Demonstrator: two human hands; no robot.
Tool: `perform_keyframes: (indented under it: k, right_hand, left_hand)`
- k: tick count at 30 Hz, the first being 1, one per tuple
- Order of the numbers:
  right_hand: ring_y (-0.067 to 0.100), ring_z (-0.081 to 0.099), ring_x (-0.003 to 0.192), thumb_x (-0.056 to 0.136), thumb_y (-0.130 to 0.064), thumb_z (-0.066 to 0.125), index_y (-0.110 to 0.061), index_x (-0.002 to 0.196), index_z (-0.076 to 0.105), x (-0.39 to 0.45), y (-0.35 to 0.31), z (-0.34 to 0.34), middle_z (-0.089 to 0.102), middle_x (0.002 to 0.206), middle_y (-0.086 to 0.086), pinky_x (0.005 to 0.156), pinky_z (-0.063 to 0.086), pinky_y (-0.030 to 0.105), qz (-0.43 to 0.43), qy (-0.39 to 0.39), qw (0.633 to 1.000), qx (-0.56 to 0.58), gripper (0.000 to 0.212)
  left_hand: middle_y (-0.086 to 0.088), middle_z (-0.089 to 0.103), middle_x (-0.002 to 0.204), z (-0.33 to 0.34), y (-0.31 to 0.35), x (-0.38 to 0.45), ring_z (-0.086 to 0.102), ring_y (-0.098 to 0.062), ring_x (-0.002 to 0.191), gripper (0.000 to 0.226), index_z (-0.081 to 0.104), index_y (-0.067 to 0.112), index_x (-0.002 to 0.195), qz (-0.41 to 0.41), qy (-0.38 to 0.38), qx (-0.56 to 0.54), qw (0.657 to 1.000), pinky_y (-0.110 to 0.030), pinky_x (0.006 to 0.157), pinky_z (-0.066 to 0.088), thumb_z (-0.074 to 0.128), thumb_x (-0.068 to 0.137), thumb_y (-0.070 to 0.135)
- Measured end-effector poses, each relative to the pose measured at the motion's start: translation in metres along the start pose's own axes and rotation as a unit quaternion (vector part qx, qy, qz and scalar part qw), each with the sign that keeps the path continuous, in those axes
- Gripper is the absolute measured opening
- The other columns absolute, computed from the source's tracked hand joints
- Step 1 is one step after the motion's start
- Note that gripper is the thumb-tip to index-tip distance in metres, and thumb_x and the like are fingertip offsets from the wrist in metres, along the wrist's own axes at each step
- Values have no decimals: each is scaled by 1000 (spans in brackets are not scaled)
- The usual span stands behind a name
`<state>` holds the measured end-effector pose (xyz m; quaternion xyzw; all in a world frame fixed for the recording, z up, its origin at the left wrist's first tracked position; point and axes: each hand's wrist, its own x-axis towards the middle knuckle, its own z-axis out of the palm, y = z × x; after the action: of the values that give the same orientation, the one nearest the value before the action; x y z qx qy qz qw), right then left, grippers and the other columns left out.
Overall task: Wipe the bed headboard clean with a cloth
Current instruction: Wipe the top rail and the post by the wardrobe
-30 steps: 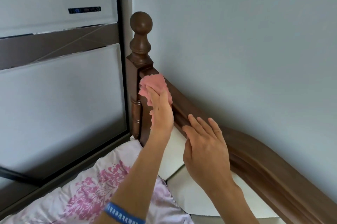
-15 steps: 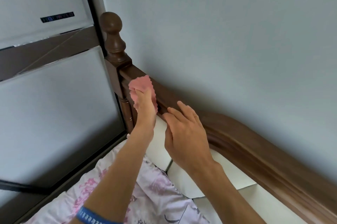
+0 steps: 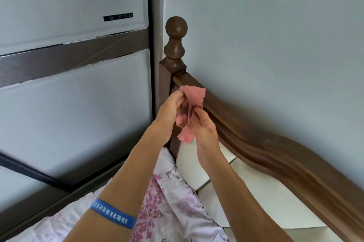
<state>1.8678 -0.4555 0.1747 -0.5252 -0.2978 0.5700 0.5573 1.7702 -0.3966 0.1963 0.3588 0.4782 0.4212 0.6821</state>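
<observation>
At headboard's left end, just below the post: both hands on one cloth.
Count: 1 cloth (image 3: 192,111), 1 headboard (image 3: 262,150), 2 hands, 1 wristband (image 3: 113,215).
Cloth: pink, crumpled, frayed zigzag edges, held in front of the top rail; contact with the wood can't be told.
Left hand (image 3: 168,109): fingertips pinching cloth's upper left edge.
Right hand (image 3: 203,128): fingers curled, gripping cloth's lower part.
Headboard: dark brown wood, curved rail, ball finial (image 3: 175,42).

- A small dark rectangular label (image 3: 118,18) on the white glossy wardrobe panel (image 3: 69,5) reads partly "YLG"; its left part is blurred.
- The blue wristband (image 3: 113,216) carries unreadable white marks.
</observation>
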Motion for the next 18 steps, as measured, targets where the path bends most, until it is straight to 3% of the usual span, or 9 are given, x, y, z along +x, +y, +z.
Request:
perform_keyframes:
  k: [2,4,6,8,10,13,15,18]
  right_hand:
    - [7,66,112,89,18,47,-7,146,42,15,2,10,61,133,3,89,56,22,4,-14,1000,-5,63]
    - [30,61,117,87,18,45,-8,146,42,36,-1,27,65,125,0,102,49,42,9,-35,999,-35,64]
    - [37,58,118,90,15,46,-8,145,44,49,-6,45,65,126,0,103,47,41,7,-36,998,-49,60]
    - [21,62,118,90,15,47,-7,136,54,48,-4,51,64,128,0,103,46,31,-8,-19,1000,-18,51]
    - [15,62,116,89,16,47,-7,122,62,34,-2,41,67,118,-1,100,48,25,-12,13,999,42,44]
    - [11,63,118,91,12,43,-8,127,62,8,9,6,66,126,5,102,49,25,-20,44,991,121,45]
    - [12,58,125,92,13,39,-9,134,59,4,15,-1,64,133,4,109,42,28,-33,27,992,122,52]
    - [5,56,123,93,11,41,-20,135,56,19,11,14,64,124,-9,102,42,31,-38,-26,996,70,54]
  left_hand:
    - [22,71,84,-11,-4,-5,63,8,85,27,66,36,94,4,25,-3,1000,-12,67,46,41,103,37]
    - [19,75,85,-25,-10,-14,67,2,87,27,69,33,94,15,57,-2,998,-17,70,48,43,102,33]
    - [19,74,91,-42,-19,-22,65,1,94,26,67,34,99,22,91,9,996,-23,81,46,42,102,33]
    - [14,70,109,-58,-26,-29,61,-3,106,27,65,31,113,18,109,19,994,-30,92,44,42,101,37]
    - [9,66,118,-66,-28,-34,59,-7,111,31,62,28,124,11,118,13,993,-34,99,44,43,101,38]
    - [1,65,125,-61,-27,-31,60,-13,116,34,61,23,128,9,103,13,995,-38,105,43,43,101,35]
    - [4,67,121,-52,-29,-28,61,-12,114,30,63,27,122,22,91,29,995,-37,103,45,43,101,34]
    - [11,73,106,-33,-38,-27,68,-5,101,26,67,33,108,41,72,56,995,-33,92,49,42,101,32]
